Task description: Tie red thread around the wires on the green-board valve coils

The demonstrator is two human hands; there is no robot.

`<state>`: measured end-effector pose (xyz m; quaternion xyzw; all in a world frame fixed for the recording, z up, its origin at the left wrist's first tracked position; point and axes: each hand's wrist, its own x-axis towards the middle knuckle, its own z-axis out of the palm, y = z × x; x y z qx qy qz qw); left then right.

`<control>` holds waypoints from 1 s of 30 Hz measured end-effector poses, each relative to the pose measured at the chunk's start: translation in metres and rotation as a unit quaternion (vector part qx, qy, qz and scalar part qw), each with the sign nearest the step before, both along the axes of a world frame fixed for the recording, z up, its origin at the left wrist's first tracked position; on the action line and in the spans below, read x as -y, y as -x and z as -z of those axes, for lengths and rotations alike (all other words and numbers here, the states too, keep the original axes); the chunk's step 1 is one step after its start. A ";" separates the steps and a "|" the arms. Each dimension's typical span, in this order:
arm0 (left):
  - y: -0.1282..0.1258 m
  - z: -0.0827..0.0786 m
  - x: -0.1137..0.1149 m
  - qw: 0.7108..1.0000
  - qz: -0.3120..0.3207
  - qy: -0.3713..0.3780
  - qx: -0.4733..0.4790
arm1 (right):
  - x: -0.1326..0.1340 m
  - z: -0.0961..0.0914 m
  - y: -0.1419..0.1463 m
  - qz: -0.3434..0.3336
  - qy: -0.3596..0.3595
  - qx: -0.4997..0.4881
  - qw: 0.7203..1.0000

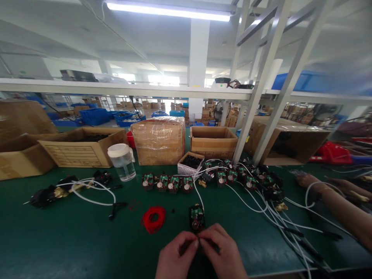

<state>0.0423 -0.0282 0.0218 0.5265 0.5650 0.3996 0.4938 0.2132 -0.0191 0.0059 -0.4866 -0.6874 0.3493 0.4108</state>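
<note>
My left hand [180,252] and my right hand [218,250] meet fingertip to fingertip near the table's front edge. Both pinch; whatever is between the fingers is too small to make out. Just beyond my fingertips stands a black housing [197,217] with a green circuit board in its open top and a white cable running from it. To the left lies a bundle of thin red rings or strands [154,219], with a few loose red loops [134,205] behind it. A tiny black part [173,211] rests between the bundle and the housing.
Several similar housings [173,183] stand in a row behind, and more with white cables [263,207] crowd the right. A lidded plastic jar [123,164], cable assemblies [46,195] and cardboard boxes [158,141] line the left and back. A co-worker's arm [334,197] reaches in at right.
</note>
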 end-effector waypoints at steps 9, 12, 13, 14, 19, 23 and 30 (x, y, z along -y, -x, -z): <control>0.005 -0.004 -0.002 0.985 0.016 -0.063 -0.157 | 0.000 0.008 -0.009 0.008 -0.056 -0.005 0.998; 0.009 -0.017 -0.017 0.985 0.024 -0.061 -0.159 | -0.013 0.000 -0.006 0.030 -0.062 -0.002 0.998; 0.010 -0.021 -0.022 0.985 0.024 -0.061 -0.160 | -0.018 -0.002 -0.006 0.039 -0.066 0.004 0.997; 0.011 -0.025 -0.026 0.984 0.023 -0.063 -0.162 | -0.022 -0.005 -0.005 0.046 -0.070 0.010 0.996; 0.008 -0.034 -0.041 0.979 0.006 -0.092 -0.183 | -0.038 -0.012 -0.003 0.059 -0.083 0.014 0.995; 0.005 -0.032 -0.049 0.987 -0.004 -0.072 -0.145 | -0.042 -0.015 0.000 0.064 -0.090 0.023 0.994; 0.006 -0.030 -0.057 0.992 -0.016 -0.049 -0.118 | -0.050 -0.018 0.003 0.064 -0.103 0.033 0.992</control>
